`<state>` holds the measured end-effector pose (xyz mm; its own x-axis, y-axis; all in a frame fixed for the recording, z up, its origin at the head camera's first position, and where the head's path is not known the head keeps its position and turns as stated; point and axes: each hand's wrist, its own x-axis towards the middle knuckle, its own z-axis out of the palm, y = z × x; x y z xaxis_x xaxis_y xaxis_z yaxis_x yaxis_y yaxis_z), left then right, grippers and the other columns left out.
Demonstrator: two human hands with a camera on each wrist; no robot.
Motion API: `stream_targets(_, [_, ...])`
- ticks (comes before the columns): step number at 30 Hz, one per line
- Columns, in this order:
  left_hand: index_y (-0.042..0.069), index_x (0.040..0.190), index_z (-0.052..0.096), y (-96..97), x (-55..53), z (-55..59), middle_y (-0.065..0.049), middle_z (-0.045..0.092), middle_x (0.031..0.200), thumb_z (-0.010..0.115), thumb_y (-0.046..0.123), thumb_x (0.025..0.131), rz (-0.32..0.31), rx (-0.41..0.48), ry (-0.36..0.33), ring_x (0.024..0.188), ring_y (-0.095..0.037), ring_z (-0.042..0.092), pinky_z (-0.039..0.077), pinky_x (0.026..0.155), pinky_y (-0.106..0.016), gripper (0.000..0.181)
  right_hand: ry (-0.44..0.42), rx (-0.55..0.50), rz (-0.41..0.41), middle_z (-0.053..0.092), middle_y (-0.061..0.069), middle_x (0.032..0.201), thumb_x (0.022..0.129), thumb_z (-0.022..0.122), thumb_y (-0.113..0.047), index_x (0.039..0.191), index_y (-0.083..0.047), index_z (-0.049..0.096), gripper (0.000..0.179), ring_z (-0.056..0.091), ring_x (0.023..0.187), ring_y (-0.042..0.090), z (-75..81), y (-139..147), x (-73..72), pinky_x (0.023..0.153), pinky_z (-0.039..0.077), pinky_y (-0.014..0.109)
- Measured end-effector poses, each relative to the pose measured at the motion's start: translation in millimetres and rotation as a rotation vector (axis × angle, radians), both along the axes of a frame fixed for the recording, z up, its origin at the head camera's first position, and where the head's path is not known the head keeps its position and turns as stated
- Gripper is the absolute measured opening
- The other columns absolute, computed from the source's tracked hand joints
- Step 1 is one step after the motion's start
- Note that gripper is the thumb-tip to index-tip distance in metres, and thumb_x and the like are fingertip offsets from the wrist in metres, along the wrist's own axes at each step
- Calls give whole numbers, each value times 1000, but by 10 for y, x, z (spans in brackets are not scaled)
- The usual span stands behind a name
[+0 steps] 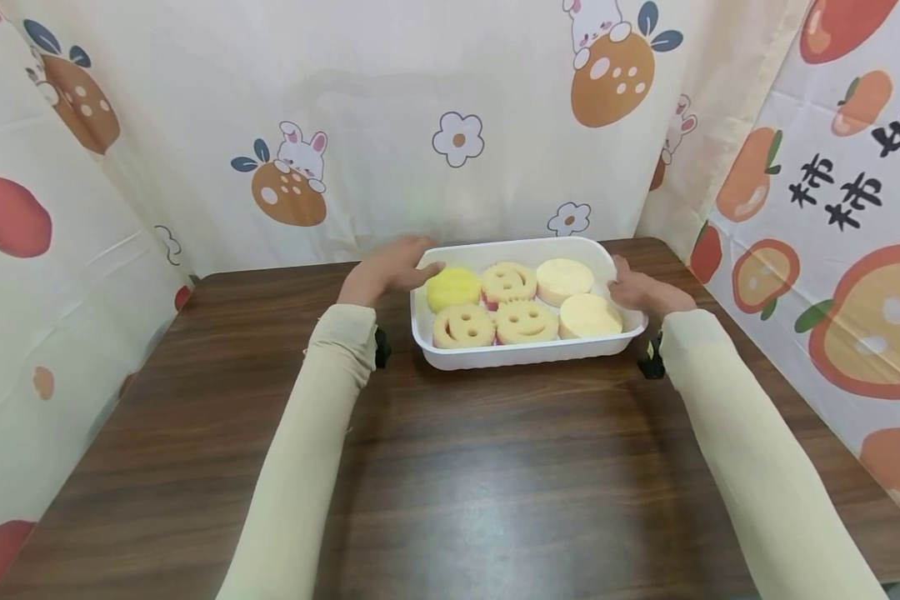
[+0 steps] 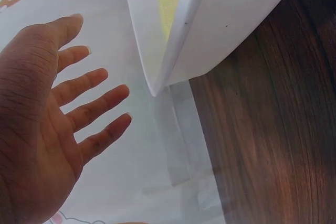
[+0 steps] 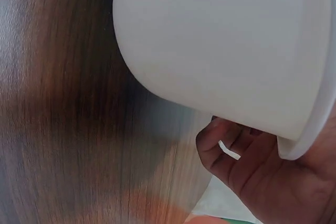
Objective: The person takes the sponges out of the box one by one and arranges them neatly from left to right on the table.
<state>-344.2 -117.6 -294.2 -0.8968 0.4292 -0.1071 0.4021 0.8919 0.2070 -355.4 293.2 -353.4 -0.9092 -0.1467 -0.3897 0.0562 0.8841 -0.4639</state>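
A white rectangular tray (image 1: 525, 357) is at the far middle of the table. It holds two rows of round, sponge-like discs: cream smiley faces (image 1: 527, 322) with cut-out features and pinkish sides, plain cream discs (image 1: 589, 317), and a yellow disc (image 1: 453, 289) at the left. Beside the tray's left end, my left hand (image 1: 390, 271) has its fingers spread; the left wrist view shows them apart from the wall. My right hand (image 1: 637, 287) grips the right end, its curled fingers (image 3: 210, 142) under the rim in the right wrist view.
The dark wood table (image 1: 510, 467) extends toward me and to the left. A patterned cloth (image 1: 390, 100) hangs behind its far edge, with more printed cloth (image 1: 855, 275) along the right side and the left. Both sleeved forearms reach over the table.
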Motion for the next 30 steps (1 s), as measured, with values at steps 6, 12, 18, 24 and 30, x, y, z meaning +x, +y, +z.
stream_targets(6, [11, 154, 32, -10, 14, -39, -14, 34, 159, 43, 44, 103, -5, 17, -3, 149, -30, 30, 26, 123, -46, 62, 22, -12, 6, -7, 37, 159, 106, 19, -24, 152, -2, -28, 69, 3, 148, 53, -32, -12, 7, 122, 6, 61])
stream_targets(12, [10, 155, 30, 7, 39, -101, -14, 33, 161, 43, 43, 103, -2, 42, -24, 150, -31, 29, 24, 124, -46, 63, 80, 54, 55, 10, 45, 154, 105, 22, -19, 151, 8, -20, 68, 19, 145, 55, -57, -42, 40, 121, 17, 61])
stream_targets(18, [10, 156, 28, 15, 28, -171, -14, 29, 162, 45, 43, 103, 23, 79, -31, 152, -31, 26, 22, 124, -46, 65, 86, 119, 56, 23, 48, 147, 103, 25, -17, 150, 10, -17, 68, 33, 138, 54, -48, -112, 75, 116, 29, 61])
stream_targets(24, [9, 156, 26, 47, -21, -223, -15, 27, 163, 43, 43, 104, 22, 95, -34, 153, -30, 23, 22, 125, -46, 65, 115, 162, 46, 29, 47, 144, 103, 29, -16, 150, 12, -15, 70, 41, 133, 53, -26, -116, 115, 112, 34, 62])
stream_targets(30, [11, 158, 23, 102, -34, -231, -14, 23, 165, 40, 47, 104, 29, 105, -47, 154, -29, 19, 20, 125, -45, 67, 112, 156, 22, 26, 46, 146, 103, 28, -18, 151, 8, -17, 71, 39, 134, 54, -27, -100, 104, 112, 33, 63])
